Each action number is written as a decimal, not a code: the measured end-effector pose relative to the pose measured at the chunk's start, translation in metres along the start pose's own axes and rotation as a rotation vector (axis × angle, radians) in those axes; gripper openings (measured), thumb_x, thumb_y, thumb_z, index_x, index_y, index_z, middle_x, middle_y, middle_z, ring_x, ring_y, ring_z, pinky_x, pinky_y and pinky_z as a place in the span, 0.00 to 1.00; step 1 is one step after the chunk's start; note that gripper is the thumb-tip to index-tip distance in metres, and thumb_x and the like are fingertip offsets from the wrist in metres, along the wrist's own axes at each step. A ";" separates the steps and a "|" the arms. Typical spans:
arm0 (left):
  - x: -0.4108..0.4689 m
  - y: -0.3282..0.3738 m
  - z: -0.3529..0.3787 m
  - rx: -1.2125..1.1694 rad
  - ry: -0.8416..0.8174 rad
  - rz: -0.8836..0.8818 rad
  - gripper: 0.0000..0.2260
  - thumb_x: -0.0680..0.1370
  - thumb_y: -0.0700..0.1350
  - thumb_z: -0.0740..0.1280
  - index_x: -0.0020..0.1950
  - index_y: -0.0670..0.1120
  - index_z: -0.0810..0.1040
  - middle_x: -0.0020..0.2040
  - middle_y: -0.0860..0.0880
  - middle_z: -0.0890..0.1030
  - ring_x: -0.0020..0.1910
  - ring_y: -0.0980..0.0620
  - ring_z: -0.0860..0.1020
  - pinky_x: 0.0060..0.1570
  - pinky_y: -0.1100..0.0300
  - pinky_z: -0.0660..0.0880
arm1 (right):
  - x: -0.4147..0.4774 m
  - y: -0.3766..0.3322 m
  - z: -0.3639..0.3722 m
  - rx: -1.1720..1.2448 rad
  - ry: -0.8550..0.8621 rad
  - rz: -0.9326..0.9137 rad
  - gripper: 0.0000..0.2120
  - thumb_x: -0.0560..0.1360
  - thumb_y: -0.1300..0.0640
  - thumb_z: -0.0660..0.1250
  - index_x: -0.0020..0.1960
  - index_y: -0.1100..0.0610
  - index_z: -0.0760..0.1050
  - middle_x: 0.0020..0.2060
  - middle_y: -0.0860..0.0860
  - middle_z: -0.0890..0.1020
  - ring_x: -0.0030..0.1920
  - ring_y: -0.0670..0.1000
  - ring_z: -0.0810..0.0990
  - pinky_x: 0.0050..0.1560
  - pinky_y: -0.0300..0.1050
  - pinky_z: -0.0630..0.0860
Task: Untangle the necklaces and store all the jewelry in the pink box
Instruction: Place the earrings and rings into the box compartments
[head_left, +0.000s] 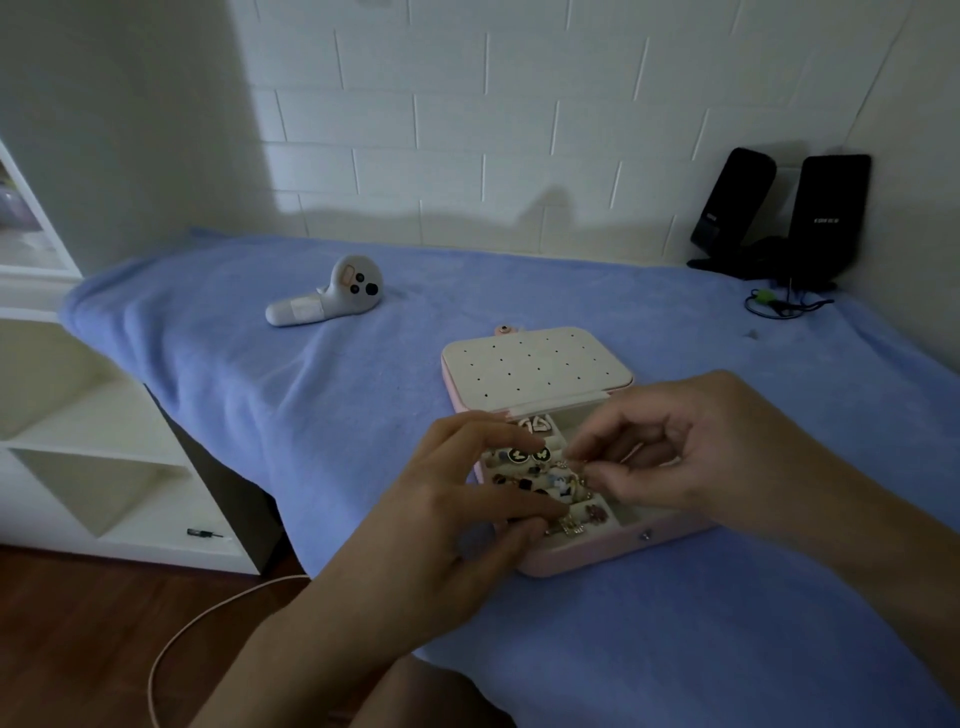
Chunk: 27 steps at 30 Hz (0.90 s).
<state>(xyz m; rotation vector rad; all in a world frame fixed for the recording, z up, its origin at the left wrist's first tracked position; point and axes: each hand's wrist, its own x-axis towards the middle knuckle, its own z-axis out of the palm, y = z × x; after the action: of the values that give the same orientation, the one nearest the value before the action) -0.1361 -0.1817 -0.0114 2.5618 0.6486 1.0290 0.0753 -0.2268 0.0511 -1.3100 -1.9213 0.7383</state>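
The left hand pinches a gold charm at the near compartment of the open pink box. The right hand pinches a small gold piece over its middle. The box sits mid-table on a blue cloth, with a white controller far left and black speakers in the far right corner.

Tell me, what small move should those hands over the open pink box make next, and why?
Probably lower the gold necklace into a free compartment. The left hand and right hand both pinch it just above the open pink box, where other jewelry already sits, so it looks ready to set down.
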 end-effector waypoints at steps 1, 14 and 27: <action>0.000 0.001 -0.001 0.014 0.000 0.013 0.11 0.77 0.51 0.63 0.51 0.53 0.84 0.60 0.52 0.76 0.64 0.52 0.69 0.62 0.64 0.67 | 0.000 0.000 0.000 -0.006 -0.008 -0.002 0.10 0.68 0.67 0.74 0.43 0.52 0.84 0.37 0.46 0.85 0.39 0.45 0.84 0.42 0.36 0.80; 0.001 0.005 -0.009 0.118 -0.111 0.073 0.10 0.78 0.49 0.62 0.53 0.51 0.83 0.60 0.49 0.74 0.65 0.49 0.68 0.61 0.60 0.68 | 0.000 -0.002 0.006 0.027 -0.018 0.039 0.09 0.67 0.68 0.74 0.39 0.55 0.83 0.36 0.51 0.85 0.39 0.47 0.85 0.44 0.39 0.81; -0.002 -0.002 -0.008 0.043 -0.038 0.058 0.10 0.78 0.48 0.63 0.50 0.51 0.84 0.59 0.51 0.75 0.66 0.49 0.68 0.62 0.60 0.67 | 0.001 0.003 0.017 -0.271 -0.018 -0.255 0.05 0.67 0.59 0.73 0.40 0.51 0.79 0.35 0.42 0.81 0.38 0.41 0.81 0.39 0.31 0.75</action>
<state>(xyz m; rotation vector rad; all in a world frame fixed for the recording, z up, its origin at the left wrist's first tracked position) -0.1437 -0.1800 -0.0072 2.6455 0.5962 0.9922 0.0636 -0.2258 0.0390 -1.1828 -2.2099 0.3733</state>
